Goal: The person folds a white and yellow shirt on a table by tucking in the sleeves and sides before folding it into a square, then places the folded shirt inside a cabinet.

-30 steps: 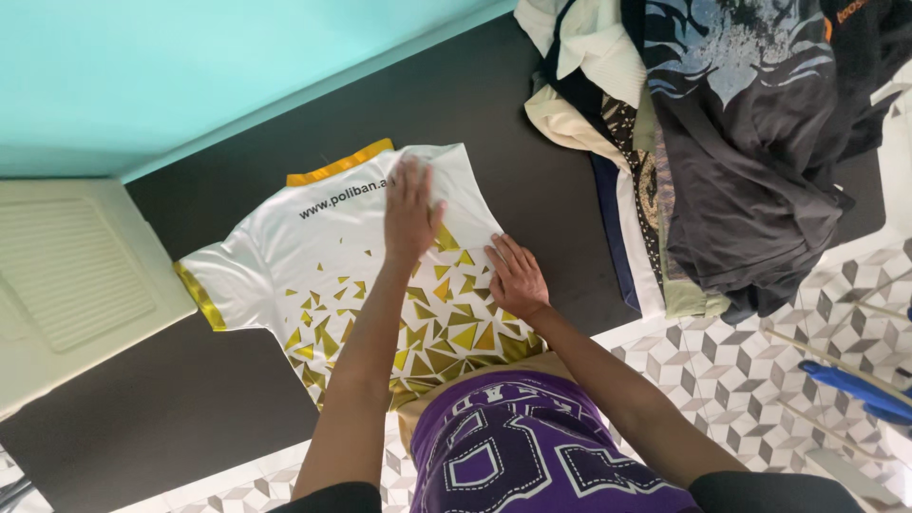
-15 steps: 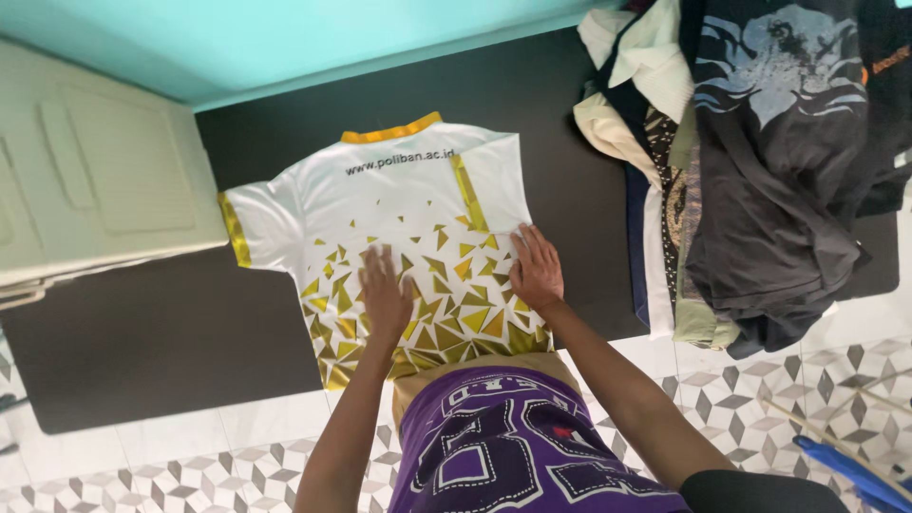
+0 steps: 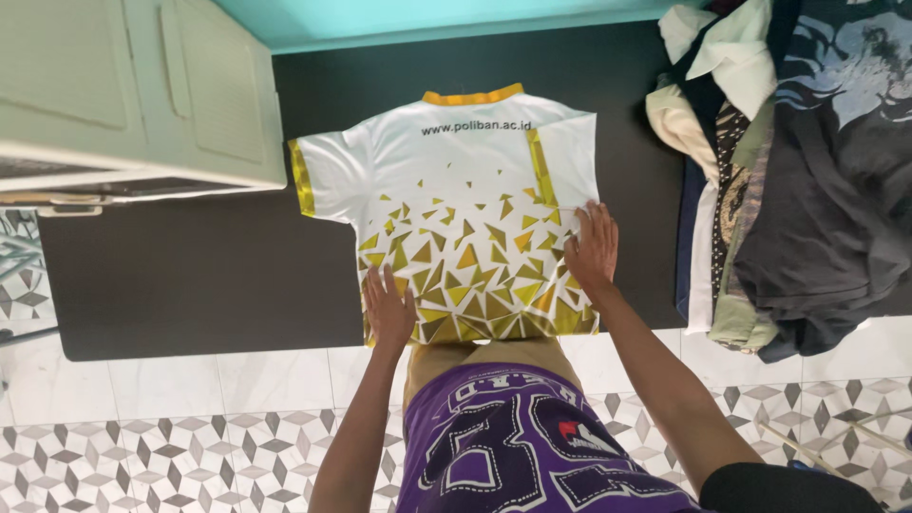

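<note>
the white short-sleeved jersey with gold triangle print (image 3: pixel 456 199) is lying back-up on the black tabletop (image 3: pixel 190 285), its right sleeve now folded in. since a second ago the left hand (image 3: pixel 389 312) is sliding from the jersey's collar to its hem (smoothing), fingers flat and holding nothing; the right hand (image 3: pixel 593 252) is staying flat and spread on its right edge.

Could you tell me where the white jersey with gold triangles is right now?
In the head view, the white jersey with gold triangles lies flat mid-frame on the black table, left of the pile of dark clothes.

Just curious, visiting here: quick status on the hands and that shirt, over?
Left hand and right hand flat on the white and gold shirt, holding nothing. Shirt spread on black table. Clothes pile to the right, apart.
</note>
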